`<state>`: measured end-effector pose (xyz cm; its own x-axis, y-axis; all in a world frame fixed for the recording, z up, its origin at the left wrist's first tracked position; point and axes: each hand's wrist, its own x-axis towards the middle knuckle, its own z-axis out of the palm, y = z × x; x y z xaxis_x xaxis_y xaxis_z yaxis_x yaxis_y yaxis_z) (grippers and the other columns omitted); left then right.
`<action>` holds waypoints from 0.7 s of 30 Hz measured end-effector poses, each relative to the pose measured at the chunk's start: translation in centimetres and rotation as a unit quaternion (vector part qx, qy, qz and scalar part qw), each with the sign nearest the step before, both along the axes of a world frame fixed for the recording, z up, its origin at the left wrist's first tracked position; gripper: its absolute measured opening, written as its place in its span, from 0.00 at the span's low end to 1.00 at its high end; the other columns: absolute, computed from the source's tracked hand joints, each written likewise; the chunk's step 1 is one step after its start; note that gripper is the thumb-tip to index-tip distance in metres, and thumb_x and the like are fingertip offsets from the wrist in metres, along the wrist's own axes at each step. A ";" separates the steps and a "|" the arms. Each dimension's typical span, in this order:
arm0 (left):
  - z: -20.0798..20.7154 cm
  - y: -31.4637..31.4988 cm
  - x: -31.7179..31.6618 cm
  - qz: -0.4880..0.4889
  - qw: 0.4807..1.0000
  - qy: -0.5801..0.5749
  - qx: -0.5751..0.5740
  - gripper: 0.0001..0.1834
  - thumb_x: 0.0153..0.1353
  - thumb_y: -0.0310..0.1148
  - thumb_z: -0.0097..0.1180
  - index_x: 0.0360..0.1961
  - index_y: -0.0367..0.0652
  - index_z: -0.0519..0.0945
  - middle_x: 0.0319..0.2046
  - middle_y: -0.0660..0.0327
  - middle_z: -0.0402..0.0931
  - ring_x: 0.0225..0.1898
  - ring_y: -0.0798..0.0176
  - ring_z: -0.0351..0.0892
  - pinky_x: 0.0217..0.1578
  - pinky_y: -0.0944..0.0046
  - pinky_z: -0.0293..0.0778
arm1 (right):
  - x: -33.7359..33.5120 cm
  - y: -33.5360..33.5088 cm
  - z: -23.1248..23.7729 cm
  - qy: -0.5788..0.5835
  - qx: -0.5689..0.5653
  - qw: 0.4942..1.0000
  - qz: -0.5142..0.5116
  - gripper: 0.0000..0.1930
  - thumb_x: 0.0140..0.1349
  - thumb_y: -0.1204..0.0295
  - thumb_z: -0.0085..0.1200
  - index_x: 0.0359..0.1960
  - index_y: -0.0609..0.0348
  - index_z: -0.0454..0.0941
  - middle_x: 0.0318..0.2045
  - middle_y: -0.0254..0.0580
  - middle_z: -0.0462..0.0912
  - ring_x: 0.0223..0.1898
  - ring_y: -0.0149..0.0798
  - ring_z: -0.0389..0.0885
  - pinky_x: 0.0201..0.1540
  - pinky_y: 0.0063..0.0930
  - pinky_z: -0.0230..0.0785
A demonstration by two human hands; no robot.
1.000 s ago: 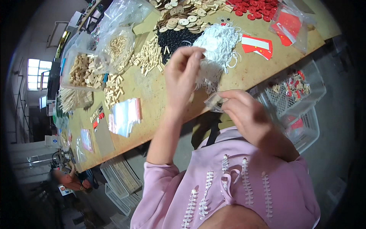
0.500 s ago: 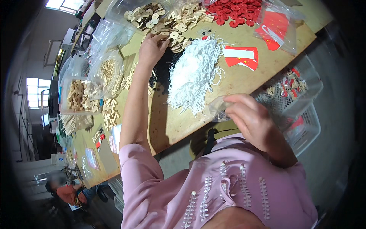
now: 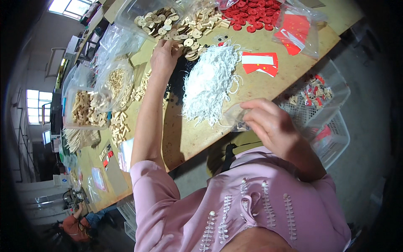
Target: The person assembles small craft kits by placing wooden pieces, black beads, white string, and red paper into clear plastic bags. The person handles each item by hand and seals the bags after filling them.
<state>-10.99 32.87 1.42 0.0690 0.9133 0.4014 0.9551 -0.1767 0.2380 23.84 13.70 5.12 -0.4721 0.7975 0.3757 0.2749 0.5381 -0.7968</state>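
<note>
Head view: the left hand reaches forward with its fingers bent inward over the near edge of the wooden discs; whether it has hold of one cannot be told. The right hand is nearly closed, fingertips and thumb pinching a small clear bag, which sticks out to the left of those fingers with something dark inside. Between the two hands spreads a heap of white strings, with black beads in shadow just below the left hand. Ahead of the right hand lie red cards with yellow stars. Farther beyond both hands are red discs. Well to the left of the left hand stands a tub of wooden blocks; to the right hand's right, a crate.
</note>
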 end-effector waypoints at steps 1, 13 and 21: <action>-0.2 -0.1 -0.3 -0.009 1.000 -0.002 0.013 0.08 0.58 0.34 0.70 0.39 0.47 0.86 0.40 0.57 0.80 0.41 0.52 0.83 0.43 0.52 0.79 | 0.0 0.0 0.1 0.003 0.002 1.000 -0.005 0.06 0.61 0.86 0.61 0.39 0.68 0.80 0.50 0.53 0.83 0.46 0.52 0.86 0.47 0.37 0.79; -0.2 -1.9 -0.4 -0.027 0.999 0.024 -0.017 0.17 0.62 0.32 0.70 0.52 0.47 0.86 0.42 0.58 0.80 0.37 0.59 0.84 0.40 0.59 0.80 | 0.0 0.7 -0.1 -0.027 0.026 0.999 -0.019 0.05 0.61 0.83 0.61 0.39 0.64 0.82 0.50 0.50 0.85 0.48 0.52 0.86 0.49 0.36 0.78; -1.2 -1.9 -2.1 -0.030 0.990 0.073 0.117 0.08 0.66 0.34 0.66 0.43 0.46 0.87 0.40 0.54 0.84 0.37 0.50 0.86 0.38 0.55 0.81 | -0.1 0.7 0.3 -0.028 0.058 0.998 -0.027 0.07 0.58 0.84 0.63 0.38 0.62 0.82 0.49 0.47 0.86 0.48 0.51 0.86 0.49 0.37 0.78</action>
